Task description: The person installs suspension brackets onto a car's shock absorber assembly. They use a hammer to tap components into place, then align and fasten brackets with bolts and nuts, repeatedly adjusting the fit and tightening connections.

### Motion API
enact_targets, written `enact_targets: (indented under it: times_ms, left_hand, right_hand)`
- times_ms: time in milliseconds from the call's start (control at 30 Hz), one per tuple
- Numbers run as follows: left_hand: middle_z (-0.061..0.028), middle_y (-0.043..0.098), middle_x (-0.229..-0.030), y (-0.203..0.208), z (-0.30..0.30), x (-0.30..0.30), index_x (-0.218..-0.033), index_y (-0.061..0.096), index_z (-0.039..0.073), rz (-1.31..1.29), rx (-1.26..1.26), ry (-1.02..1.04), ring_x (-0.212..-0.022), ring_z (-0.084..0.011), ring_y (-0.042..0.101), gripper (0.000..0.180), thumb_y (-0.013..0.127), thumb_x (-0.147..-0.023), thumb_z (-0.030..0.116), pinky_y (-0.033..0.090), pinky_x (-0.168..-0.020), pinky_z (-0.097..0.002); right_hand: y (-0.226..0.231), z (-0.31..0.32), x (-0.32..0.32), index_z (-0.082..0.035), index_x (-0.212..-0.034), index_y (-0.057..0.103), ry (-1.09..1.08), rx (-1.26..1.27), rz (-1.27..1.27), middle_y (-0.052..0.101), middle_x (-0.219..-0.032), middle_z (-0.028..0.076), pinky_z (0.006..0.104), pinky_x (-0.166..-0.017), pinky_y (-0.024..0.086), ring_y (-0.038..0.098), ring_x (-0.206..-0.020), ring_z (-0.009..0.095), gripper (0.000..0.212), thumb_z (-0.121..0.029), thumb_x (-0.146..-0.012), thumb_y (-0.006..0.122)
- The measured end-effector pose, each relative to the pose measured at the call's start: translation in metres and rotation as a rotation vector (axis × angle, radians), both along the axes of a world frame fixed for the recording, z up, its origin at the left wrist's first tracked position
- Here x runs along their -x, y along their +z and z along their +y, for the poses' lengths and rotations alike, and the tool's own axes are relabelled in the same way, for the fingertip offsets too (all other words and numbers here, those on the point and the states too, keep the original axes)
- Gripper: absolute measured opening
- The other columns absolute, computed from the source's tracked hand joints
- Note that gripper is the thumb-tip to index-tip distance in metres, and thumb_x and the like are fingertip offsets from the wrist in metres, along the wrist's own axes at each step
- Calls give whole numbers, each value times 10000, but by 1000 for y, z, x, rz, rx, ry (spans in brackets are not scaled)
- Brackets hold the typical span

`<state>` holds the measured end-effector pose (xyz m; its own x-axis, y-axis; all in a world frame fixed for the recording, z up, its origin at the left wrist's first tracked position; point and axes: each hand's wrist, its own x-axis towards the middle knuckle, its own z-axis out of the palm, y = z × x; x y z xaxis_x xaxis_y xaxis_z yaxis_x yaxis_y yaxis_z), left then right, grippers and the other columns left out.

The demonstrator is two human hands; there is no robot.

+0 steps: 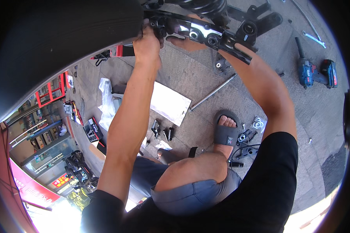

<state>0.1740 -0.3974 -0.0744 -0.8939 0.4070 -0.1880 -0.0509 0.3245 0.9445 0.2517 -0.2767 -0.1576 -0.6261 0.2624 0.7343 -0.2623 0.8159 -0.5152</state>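
A long black metal bracket point(206, 34) with round bushings slants across the upper middle, below a black coil spring point(212, 7). My left hand point(147, 43) is closed around a dark fitting at the bracket's left end; its fingertips are partly hidden. From the right, my right arm passes behind the bracket. My right hand point(189, 44) shows below it with a digit pointing left, and a patch of skin shows above its upper edge. It seems to grip the bracket from behind, though most of its fingers are hidden. A big black curved body point(66, 42) fills the upper left.
A blue cordless impact wrench point(307, 72) lies at the right, with a combination spanner point(314, 39) beyond it. On the paving lie a metal rod point(213, 92), a white sheet point(169, 103), black fittings point(168, 134), a bag of washers point(258, 124) and brackets point(247, 136) near my sandalled foot point(226, 128).
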Motion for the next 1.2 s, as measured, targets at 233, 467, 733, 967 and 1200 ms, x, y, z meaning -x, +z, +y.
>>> enact_targets:
  times_ms: [233,467,733,967,1200]
  left_hand:
    - [-62,580,-691,1,-2,0,-881,558,39,-38,-55,-67,-511,-121,482,334,384,-1013,291,347,-433,-252]
    - [-71,620,-687,-12,-8,15,-893,594,19,-74,-93,-94,-525,-122,539,311,440,-1009,263,420,-460,-249]
    - [-40,547,-616,-17,-10,20,-788,560,59,238,254,-75,-461,-130,491,386,378,-1005,321,386,-417,-279]
    - [-58,584,-666,-19,-15,21,-824,579,37,88,60,-169,-527,-143,554,345,432,-1000,295,450,-482,-278]
    - [-84,668,-756,-26,-38,30,-991,629,-21,184,-209,-586,-635,-134,625,231,533,-968,188,505,-579,-251]
  right_hand:
    - [-13,4,9,-152,-1016,669,9,66,-126,677,-817,44,321,-649,518,635,-692,193,286,-354,-816,700]
    - [-19,4,6,-141,-1062,645,-18,61,-167,667,-896,57,340,-729,498,620,-780,202,302,-363,-860,618]
    - [-20,-9,3,-128,-1115,619,-78,66,-279,657,-985,72,361,-821,476,604,-881,212,333,-373,-910,525]
    - [-35,-25,7,-116,-1162,595,-186,67,-467,647,-1063,85,379,-901,456,590,-969,221,369,-381,-954,444]
    - [-61,-30,15,-205,-1230,583,-208,-189,-454,615,-1152,120,425,-924,437,565,-1048,288,352,-374,-956,441]
